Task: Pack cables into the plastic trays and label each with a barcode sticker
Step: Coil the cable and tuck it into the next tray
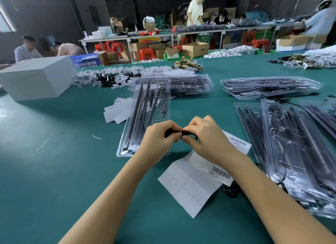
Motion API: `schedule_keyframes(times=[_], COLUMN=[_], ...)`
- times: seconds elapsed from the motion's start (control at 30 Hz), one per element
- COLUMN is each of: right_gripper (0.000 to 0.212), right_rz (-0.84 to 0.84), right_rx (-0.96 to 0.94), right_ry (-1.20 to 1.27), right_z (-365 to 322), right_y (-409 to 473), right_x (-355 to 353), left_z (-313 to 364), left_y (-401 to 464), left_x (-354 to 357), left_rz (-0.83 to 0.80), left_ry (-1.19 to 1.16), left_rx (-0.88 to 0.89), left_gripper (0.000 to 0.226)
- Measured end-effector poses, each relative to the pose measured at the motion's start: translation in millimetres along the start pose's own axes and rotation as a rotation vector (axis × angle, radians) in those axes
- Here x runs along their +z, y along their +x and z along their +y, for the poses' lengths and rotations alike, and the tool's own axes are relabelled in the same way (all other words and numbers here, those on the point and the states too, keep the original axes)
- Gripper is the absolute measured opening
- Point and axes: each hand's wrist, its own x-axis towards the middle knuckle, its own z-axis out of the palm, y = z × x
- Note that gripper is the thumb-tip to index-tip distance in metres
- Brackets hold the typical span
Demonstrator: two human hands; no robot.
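- Green felt-like table covering underfoot of all items; two bare forearms reaching over it from the near edge.
- White backing sheet of peeled labels lying flat under the right forearm, with one black-and-white barcode sticker at its far right corner.
- Second white barcode label just beyond the right wrist, partly covered by it.
- Left hand: fingers curled, pinching one end of a small black coiled cable.
- Right hand: fingers curled, pinching the other end of the same cable; both hands meeting above the table, beside the near end of the tray.
- Clear plastic blister tray directly beyond the left hand, lengthwise away from the viewer, holding black rods and a black inline controller.
- Stack of clear filled trays to the right, overlapping one another.
- Loose white paper slips touching the tray's left side.
- Two further tray stacks farther back.
- White rectangular box at far left.
- Heap of brass-coloured hardware behind.
- Several persons at distant benches.
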Motion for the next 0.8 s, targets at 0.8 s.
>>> schedule_keyframes(times=[0.8], right_gripper=[0.017], right_rz=[0.082], right_rx=[0.649], right_ry=[0.775], right_z=[-0.2], right_y=[3.2], right_x=[9.8], left_z=[-15.2], left_y=[0.1], left_x=[15.2], left_rz=[0.220], left_ry=[0.013], left_rx=[-0.112], left_gripper=[0.009])
